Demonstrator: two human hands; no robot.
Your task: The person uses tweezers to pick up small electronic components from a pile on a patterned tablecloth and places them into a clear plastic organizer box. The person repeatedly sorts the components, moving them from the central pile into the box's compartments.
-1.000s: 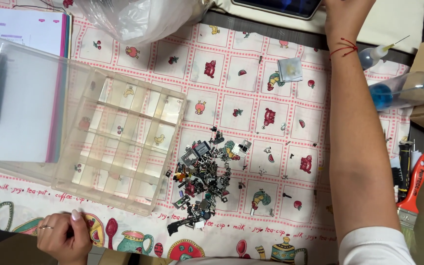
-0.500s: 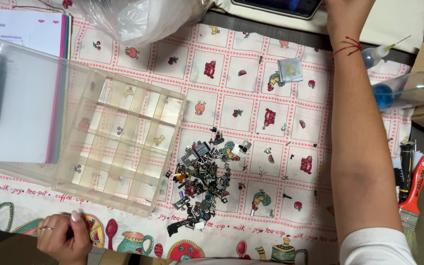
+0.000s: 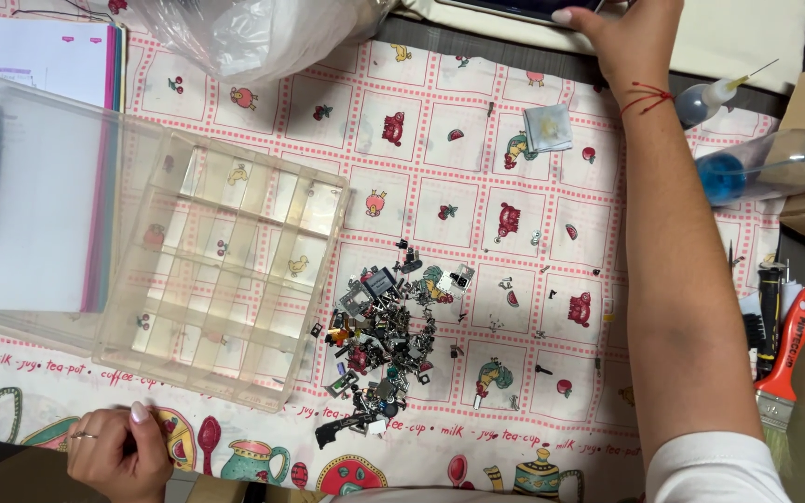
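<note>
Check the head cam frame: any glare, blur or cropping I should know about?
Head view: even indoor light, soft shadows; sharp overall. Mild glare on the plastic bag and the clear organizer box. The small metal parts pile is too fine to resolve. Right hand is cropped by the top edge, left hand by the bottom.

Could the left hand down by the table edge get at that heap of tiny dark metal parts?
Probably yes: the left hand rests on the patterned tablecloth, and bare cloth lies between it and the heap of tiny dark metal parts. The clear plastic compartment box sits above that path.
</note>
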